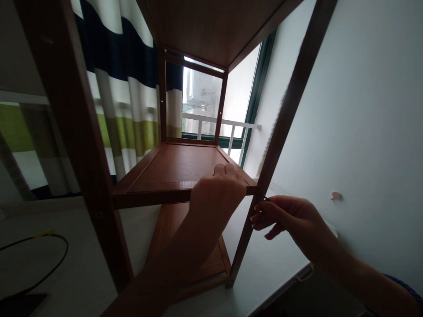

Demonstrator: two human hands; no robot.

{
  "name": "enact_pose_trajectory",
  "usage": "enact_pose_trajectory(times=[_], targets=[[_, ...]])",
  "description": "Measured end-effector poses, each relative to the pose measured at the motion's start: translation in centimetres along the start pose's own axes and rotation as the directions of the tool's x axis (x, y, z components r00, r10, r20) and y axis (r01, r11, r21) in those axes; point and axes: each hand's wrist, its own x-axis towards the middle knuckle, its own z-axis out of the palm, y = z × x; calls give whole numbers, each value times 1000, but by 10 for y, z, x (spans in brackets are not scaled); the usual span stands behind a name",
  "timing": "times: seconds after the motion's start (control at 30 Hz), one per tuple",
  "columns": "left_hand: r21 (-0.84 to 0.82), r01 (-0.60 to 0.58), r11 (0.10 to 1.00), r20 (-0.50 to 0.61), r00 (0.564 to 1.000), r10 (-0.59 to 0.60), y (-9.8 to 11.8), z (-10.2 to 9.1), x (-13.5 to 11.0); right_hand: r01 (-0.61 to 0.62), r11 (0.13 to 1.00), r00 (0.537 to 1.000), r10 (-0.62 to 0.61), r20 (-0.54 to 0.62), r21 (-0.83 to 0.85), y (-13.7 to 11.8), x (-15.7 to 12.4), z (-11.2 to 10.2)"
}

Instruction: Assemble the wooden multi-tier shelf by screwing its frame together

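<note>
A brown wooden shelf unit [122, 201] stands in front of me, with a shelf board [178, 160] at mid height. My left hand [220, 187] is wrapped over the front edge of that board near its right end, fingers curled on top. Beside the right front post [280, 127], my right hand [287, 215] pinches a thin dark hex key [266, 198] where the board's edge meets the post. Most of the key is hidden by the fingers, so I cannot tell whether its tip sits in a screw.
An upper board [218, 26] hangs overhead, and the left front post [79, 145] is close. A lower board [173, 220] lies below. Behind are a striped curtain [127, 88] and a window [201, 94]. A white wall [370, 110] is at right; a black cable [68, 246] loops at lower left.
</note>
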Motion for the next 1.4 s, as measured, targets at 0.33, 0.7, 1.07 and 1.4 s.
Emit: enact_pose_trajectory(times=[0.33,0.7,1.07,1.4], targets=[[28,-7,1000,-38,999,8,2,1,0,315,782,890,-439,-118,-537,15,-2,-8],[21,-22,1000,-26,999,23,-1,0,1,215,952,971,-232,-57,-218,2,1,-2],[-64,-45,997,-7,999,45,-3,0,2,150,975,987,-156,-31,-162,-5,7,-8],[-27,-58,998,-55,997,56,-2,2,2,593,148,560,-782,273,-791,7,10,-20]])
